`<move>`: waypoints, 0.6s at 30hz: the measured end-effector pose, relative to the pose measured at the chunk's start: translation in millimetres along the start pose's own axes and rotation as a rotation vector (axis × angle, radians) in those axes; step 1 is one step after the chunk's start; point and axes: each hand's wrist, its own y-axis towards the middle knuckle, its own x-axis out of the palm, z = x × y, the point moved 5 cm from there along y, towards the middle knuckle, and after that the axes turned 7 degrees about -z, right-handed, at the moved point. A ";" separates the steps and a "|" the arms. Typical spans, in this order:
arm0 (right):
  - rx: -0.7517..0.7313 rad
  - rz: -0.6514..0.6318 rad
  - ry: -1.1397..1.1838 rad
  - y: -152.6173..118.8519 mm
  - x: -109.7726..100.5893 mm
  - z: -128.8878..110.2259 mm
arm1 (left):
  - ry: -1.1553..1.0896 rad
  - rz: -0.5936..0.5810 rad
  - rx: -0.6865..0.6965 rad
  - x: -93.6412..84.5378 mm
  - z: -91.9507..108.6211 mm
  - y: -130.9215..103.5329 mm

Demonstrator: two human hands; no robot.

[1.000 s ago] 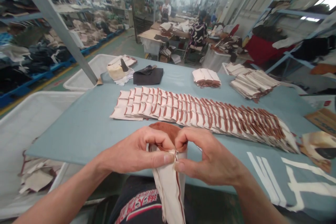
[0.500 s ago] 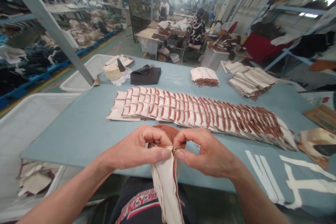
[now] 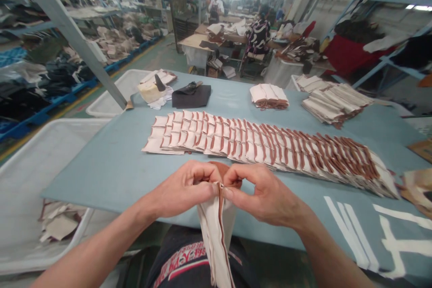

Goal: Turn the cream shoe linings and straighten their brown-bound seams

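Between my two hands hangs a folded piece of cream fabric with brown edges (image 3: 216, 229), its lower end reaching down over my lap. My left hand (image 3: 189, 186) pinches its top edge from the left, thumb on the cream side. My right hand (image 3: 259, 191) pinches the same edge just to the right, the thumbs almost touching. Behind the fingers a brown part of the piece (image 3: 221, 168) shows. Beyond my hands, a long row of overlapping cream pieces with brown edges (image 3: 249, 141) lies across the blue-grey table (image 3: 111, 157).
At the back are a black cloth (image 3: 191, 96), a small cream stack (image 3: 269, 95) and a larger pile (image 3: 335, 101). White strips (image 3: 351, 234) lie at the right. White bins (image 3: 20, 166) stand left, by a slanted metal post (image 3: 72, 36). Two people work further off.
The whole view has shifted slightly, so the table things sit further right. Both hands keep their pinch, and the top edge of the fabric has turned a little between the thumbs.
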 end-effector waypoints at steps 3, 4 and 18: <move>-0.002 0.014 -0.038 0.1 2.2 -1.3 | 0.054 0.030 0.028 1.1 5.4 -1.0; -0.006 0.014 -0.044 -0.1 2.4 -2.2 | 0.093 0.045 0.039 1.2 7.7 -2.0; -0.160 0.027 -0.188 -10.2 4.8 -16.9 | 0.292 -0.014 0.174 7.5 14.6 -21.5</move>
